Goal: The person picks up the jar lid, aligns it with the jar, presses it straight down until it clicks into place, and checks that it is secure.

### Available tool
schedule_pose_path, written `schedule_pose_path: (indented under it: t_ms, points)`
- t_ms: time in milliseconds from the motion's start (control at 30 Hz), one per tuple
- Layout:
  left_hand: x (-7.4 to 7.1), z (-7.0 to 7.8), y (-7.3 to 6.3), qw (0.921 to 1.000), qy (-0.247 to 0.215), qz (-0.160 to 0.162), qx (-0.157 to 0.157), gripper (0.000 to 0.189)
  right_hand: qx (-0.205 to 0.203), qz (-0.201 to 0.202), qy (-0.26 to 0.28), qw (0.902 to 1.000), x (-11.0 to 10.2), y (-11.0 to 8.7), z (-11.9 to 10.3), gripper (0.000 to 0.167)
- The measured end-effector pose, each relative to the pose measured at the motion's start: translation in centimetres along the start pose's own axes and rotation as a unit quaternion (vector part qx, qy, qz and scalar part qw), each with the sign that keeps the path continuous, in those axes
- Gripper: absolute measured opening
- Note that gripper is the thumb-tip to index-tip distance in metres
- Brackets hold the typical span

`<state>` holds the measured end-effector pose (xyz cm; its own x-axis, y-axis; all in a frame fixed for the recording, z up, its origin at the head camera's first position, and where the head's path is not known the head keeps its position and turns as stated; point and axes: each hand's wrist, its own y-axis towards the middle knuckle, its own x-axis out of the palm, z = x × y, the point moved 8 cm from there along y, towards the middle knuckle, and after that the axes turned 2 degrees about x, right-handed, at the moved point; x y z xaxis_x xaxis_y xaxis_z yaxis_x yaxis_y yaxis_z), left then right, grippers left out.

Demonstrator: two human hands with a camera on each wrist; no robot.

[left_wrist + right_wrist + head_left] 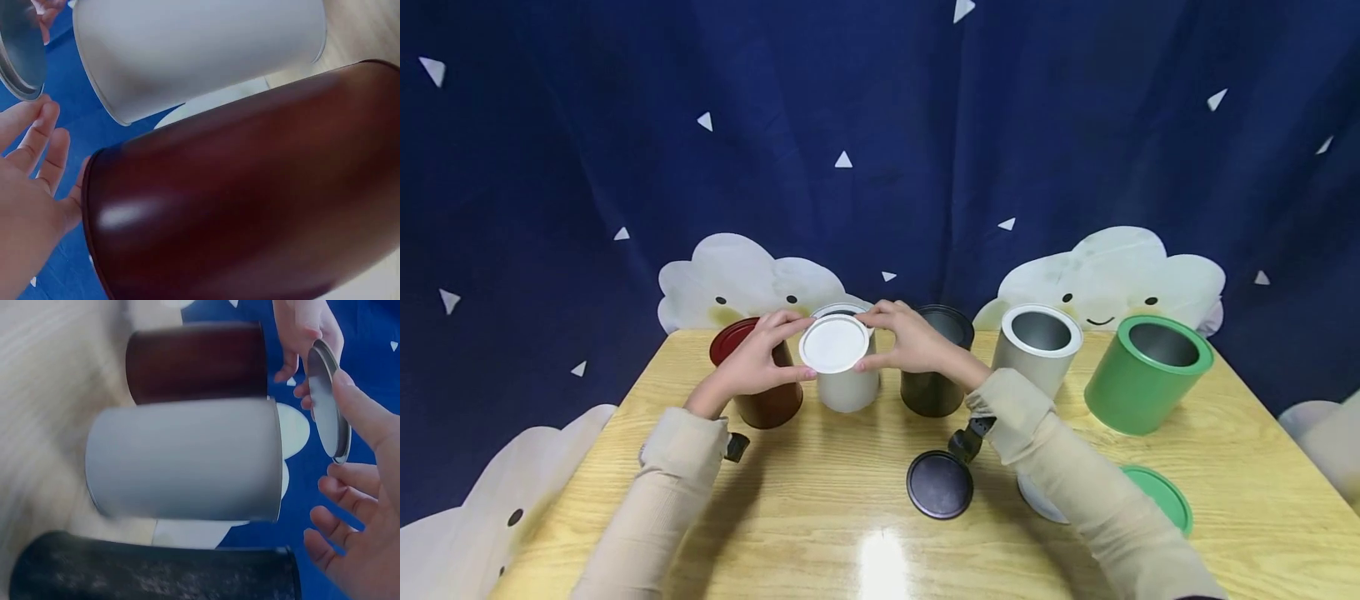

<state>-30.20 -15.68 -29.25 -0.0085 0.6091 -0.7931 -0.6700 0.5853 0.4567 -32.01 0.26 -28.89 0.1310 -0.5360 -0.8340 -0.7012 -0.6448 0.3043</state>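
Observation:
Both hands hold a round white lid (835, 343) by its edge, tilted, above and in front of an open white can (847, 392). My left hand (752, 360) grips the lid's left side, thumb low and fingers high. Opposite it, my right hand (910, 337) pinches the right side between thumb and fingers. In the right wrist view the lid (325, 406) stands off from the can's rim, its grey underside facing the white can (187, 462). A dark red can (771, 407) with a red lid on top stands beside the left hand.
A black can (934, 393) stands right of the white one. Farther right are an open whitish can (1026, 362) and an open green can (1127, 387). On the wooden table lie a black lid (940, 485), a green lid (1165, 496) and a white lid (1037, 500) partly under the right sleeve.

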Motion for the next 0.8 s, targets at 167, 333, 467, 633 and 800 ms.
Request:
schedule_pose_path:
  t_ms: [167,333,467,633,800]
  points:
    - [0.0,-0.9,1.0,0.9994,0.002,-0.021,-0.026,0.066,0.022,-0.024,-0.003,0.9995,0.0,1.2,1.0,0.067]
    - [0.0,-1.8,1.9,0.9978,-0.002,-0.041,-0.053,0.066,0.034,-0.040,-0.001,0.9986,-0.1,2.3,1.9,0.069]
    - [0.2,-2.5,2.6,0.9963,-0.007,-0.051,-0.069,0.066,0.041,-0.048,-0.001,0.9980,-0.3,2.9,2.7,0.068]
    - [0.5,-3.5,2.9,0.9942,-0.015,-0.061,-0.088,0.068,0.043,-0.056,-0.011,0.9975,-0.1,3.6,3.4,0.067]
    - [0.8,-4.5,3.1,0.9912,-0.013,-0.076,-0.107,0.069,0.040,-0.064,-0.023,0.9969,0.2,4.1,3.9,0.066]
